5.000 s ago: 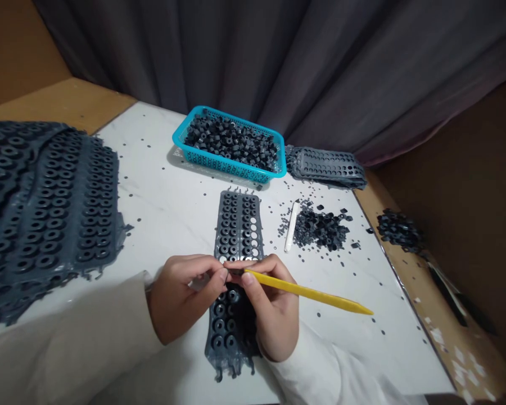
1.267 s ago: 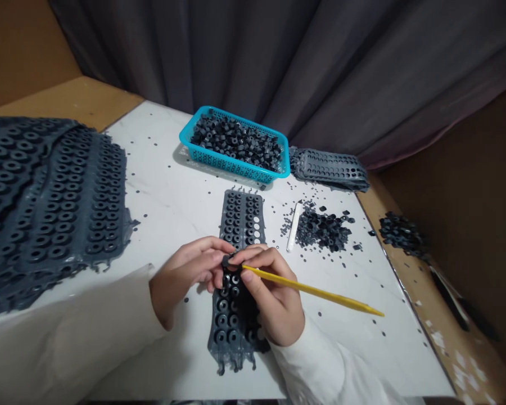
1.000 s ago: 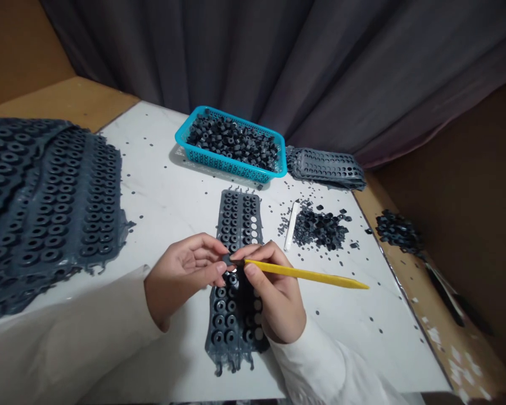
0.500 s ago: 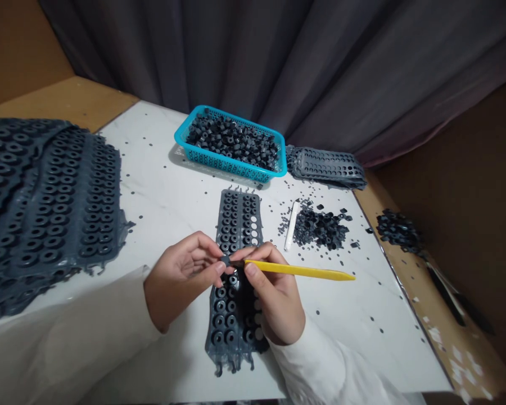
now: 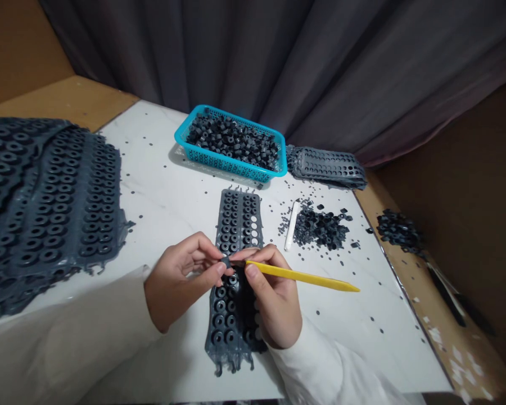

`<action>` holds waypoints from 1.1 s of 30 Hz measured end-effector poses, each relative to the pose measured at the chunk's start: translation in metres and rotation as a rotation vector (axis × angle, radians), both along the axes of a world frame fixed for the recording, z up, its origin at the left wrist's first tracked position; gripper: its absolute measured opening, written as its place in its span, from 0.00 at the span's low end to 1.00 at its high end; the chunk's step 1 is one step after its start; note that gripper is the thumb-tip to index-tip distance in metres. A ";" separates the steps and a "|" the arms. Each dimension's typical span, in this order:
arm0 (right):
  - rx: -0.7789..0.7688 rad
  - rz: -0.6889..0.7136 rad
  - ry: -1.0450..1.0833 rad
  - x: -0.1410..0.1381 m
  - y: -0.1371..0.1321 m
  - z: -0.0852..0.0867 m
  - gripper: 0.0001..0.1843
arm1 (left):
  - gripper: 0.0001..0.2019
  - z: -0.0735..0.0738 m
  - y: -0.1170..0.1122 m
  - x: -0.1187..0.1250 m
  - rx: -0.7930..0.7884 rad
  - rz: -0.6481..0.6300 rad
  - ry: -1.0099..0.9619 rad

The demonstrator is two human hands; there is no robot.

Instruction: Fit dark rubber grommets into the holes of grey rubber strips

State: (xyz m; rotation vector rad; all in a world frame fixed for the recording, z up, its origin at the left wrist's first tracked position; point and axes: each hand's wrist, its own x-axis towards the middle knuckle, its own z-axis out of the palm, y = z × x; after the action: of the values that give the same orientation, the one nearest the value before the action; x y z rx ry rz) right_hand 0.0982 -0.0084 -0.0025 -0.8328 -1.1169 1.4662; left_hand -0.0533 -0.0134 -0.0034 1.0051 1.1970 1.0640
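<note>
A dark grey rubber strip full of moulded rings lies lengthwise on the white table in front of me. My left hand pinches a small black ring between thumb and fingers, just above the strip's middle. My right hand is closed round a yellow pointed stick, its near end touching the ring and its far end pointing right. Several holes at the strip's upper right show white where rings are gone.
A turquoise basket of loose black rings stands at the back. Emptied strips lie to its right. A white stick and a pile of scraps sit right of centre. A large stack of ring sheets covers the left. More rings lie off the table's right edge.
Both hands stayed over the strip's middle, working the same small ring. The yellow stick's far end swung slightly, dipping a little lower than half a second ago.
</note>
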 end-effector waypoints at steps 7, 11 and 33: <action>0.031 -0.018 -0.020 -0.002 -0.002 -0.001 0.03 | 0.06 0.001 0.002 0.001 0.008 0.010 0.000; 0.085 -0.033 -0.093 -0.002 -0.004 -0.003 0.03 | 0.06 0.000 0.001 0.002 0.022 0.024 0.011; 0.129 -0.131 -0.244 0.000 -0.003 -0.007 0.01 | 0.07 -0.005 -0.001 0.000 -0.019 0.011 0.039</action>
State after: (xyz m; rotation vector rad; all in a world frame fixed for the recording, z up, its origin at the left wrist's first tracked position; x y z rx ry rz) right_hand 0.0987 -0.0114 -0.0090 -0.9930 -1.2984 1.1940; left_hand -0.0534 -0.0140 -0.0088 1.0096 1.2430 1.0447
